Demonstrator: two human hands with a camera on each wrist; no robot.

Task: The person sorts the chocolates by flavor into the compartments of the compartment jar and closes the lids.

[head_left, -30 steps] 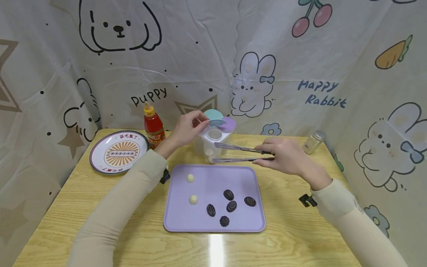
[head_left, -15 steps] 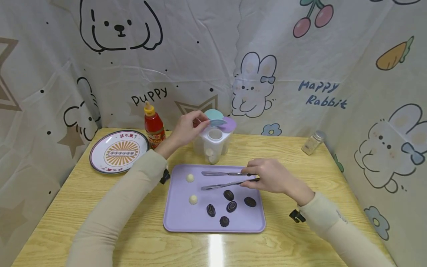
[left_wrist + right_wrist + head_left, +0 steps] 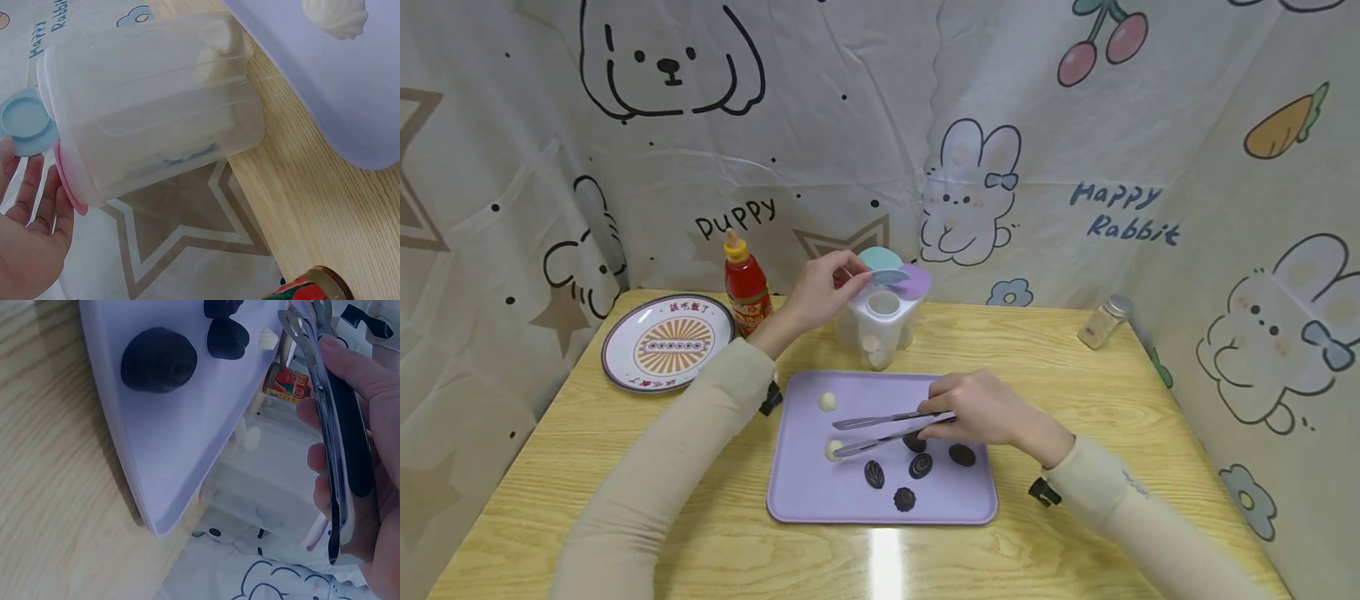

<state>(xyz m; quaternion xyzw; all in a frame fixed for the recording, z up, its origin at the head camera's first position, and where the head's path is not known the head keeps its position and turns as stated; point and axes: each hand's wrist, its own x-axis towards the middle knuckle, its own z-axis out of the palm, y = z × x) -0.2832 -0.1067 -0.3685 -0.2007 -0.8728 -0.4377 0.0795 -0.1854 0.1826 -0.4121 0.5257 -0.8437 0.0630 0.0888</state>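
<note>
My left hand [image 3: 820, 290] pinches the raised light-blue lid [image 3: 25, 122] of a clear, multi-lidded storage container [image 3: 150, 94]. The compartment under that lid is uncovered, and pale pieces [image 3: 219, 34] lie at its bottom. In my right hand [image 3: 981, 408] I grip metal tongs [image 3: 880, 419] with black handles, their arms spread apart. They reach over a lilac tray [image 3: 797, 500]; the lower tip overlaps a white molded chocolate [image 3: 831, 448] in the head view. Another white chocolate [image 3: 827, 402] sits farther back. Several dark chocolates [image 3: 921, 465] lie at the tray's middle and right, one partly hidden by the tongs.
A red sauce bottle [image 3: 747, 287] with a yellow cap stands left of the container. The patterned plate [image 3: 617, 350] lies at the far left. Near the back right leans a small jar [image 3: 1103, 323]. A printed cloth [image 3: 850, 125] hangs behind the wooden table [image 3: 1060, 517].
My right hand has brought the tongs from in front of the container down and toward me, over the tray to the nearer white chocolate. The left hand stays at the lid.
</note>
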